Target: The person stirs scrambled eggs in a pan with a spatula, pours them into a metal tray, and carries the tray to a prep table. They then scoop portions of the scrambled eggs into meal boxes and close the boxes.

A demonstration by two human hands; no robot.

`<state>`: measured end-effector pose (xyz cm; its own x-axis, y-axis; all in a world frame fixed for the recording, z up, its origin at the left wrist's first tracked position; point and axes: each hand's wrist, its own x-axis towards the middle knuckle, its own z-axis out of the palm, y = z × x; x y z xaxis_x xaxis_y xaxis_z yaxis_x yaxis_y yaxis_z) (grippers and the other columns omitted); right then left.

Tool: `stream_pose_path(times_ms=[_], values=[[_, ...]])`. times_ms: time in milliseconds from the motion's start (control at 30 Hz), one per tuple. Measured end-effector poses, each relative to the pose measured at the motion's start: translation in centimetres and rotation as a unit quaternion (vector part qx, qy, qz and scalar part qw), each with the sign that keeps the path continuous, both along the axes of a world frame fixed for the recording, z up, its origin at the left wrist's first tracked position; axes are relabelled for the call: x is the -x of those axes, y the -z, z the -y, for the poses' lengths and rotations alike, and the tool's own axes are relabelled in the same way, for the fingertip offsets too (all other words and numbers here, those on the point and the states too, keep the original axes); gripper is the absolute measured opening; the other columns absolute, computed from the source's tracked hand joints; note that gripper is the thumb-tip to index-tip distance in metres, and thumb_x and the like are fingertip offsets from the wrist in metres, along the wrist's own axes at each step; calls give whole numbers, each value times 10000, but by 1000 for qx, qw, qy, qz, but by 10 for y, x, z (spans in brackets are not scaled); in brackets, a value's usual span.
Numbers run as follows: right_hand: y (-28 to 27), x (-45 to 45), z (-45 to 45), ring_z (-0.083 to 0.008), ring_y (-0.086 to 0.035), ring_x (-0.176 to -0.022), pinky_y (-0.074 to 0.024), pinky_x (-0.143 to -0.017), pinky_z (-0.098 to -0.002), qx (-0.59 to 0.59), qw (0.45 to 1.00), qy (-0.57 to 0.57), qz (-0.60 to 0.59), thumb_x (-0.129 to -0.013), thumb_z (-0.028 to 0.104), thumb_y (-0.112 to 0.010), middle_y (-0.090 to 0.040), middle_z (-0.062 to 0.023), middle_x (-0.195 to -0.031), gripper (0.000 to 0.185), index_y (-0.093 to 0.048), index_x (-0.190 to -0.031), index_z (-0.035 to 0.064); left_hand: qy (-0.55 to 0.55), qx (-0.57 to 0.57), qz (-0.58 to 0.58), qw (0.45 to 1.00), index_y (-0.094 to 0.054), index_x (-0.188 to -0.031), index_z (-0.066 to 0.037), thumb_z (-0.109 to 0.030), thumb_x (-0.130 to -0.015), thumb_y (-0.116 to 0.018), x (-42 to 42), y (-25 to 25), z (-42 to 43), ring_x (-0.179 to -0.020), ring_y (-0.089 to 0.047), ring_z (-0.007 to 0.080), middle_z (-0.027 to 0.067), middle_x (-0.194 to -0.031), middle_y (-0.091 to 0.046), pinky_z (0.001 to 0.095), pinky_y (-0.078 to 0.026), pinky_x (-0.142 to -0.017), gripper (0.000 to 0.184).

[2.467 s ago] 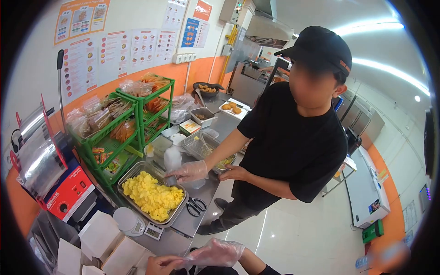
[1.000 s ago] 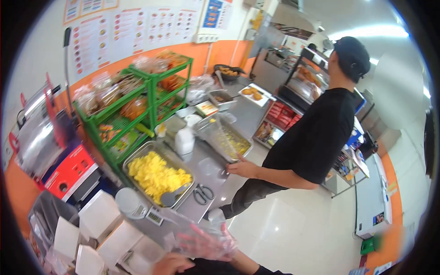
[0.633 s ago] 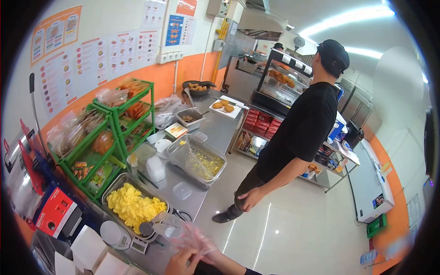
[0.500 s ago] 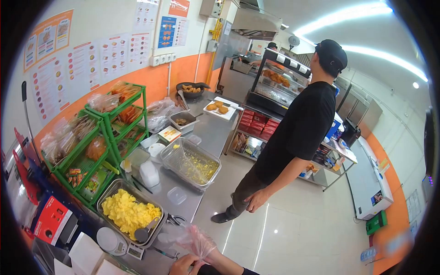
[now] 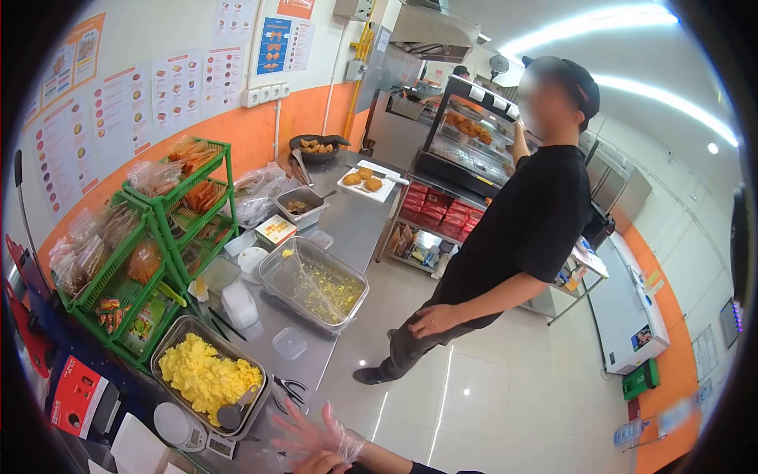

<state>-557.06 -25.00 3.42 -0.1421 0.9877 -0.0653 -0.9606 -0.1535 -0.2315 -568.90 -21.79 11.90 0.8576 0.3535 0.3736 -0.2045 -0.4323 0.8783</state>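
Observation:
My right hand [image 5: 312, 433] is in a clear plastic glove [image 5: 347, 439], with its fingers spread above the counter edge. Just below it, my left hand [image 5: 322, 463] is closed at the glove; the bottom of the view cuts it off. To the left stands a metal tray of scrambled egg [image 5: 196, 370] with a dark round-ended scoop [image 5: 229, 416] in it. Scissors [image 5: 290, 389] lie between that tray and my right hand. A white kitchen scale [image 5: 175, 425] and a small digital display [image 5: 222, 445] sit in front of the tray.
A co-worker in black [image 5: 517, 217] stands beyond the counter near a heated display case [image 5: 466, 146]. Green tiered baskets [image 5: 158, 229] hold packets at the left. Further along are a larger steel tray with egg bits [image 5: 320, 288], a plastic lid [image 5: 290, 343] and a wok [image 5: 316, 150].
The glove, bunched and loose before, now covers my right hand, whose fingers have spread out. The co-worker has turned toward the counter and raised an arm to the display case. My view has shifted slightly.

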Motion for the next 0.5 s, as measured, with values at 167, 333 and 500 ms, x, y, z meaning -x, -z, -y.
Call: stream_pose_path(times_ms=[167, 333, 500], values=[[-40, -20, -10, -266, -272, -1257, -202, -992, -517, 155, 931, 52, 325, -691, 652, -548, -135, 44, -1445, 923, 23, -1368, 394, -53, -37, -26, 998, -548, -805, -32, -54, -791, -587, 8, 9, 2, -630, -535, 312, 128, -689, -550, 358, -427, -563, 47], [-57, 10, -10, -216, -380, -1193, -284, -972, -423, -21, 994, 71, 85, -769, 468, -591, -297, -2, -1382, 873, -10, -1394, 282, -5, 137, -80, 987, -576, -859, -37, -88, -793, -607, 22, 28, 10, -659, -580, 286, 120, -762, -609, 348, -457, -592, 89], [-23, 27, -32, -189, -470, -1124, -337, -928, -242, -21, 964, 49, 261, -822, 310, -584, -443, -134, -1254, 791, -87, -1392, 80, 72, 51, -8, 996, -580, -858, -51, -90, -790, -603, 35, 37, 1, -738, -616, 211, 96, -827, -619, 285, -480, -622, 82]])
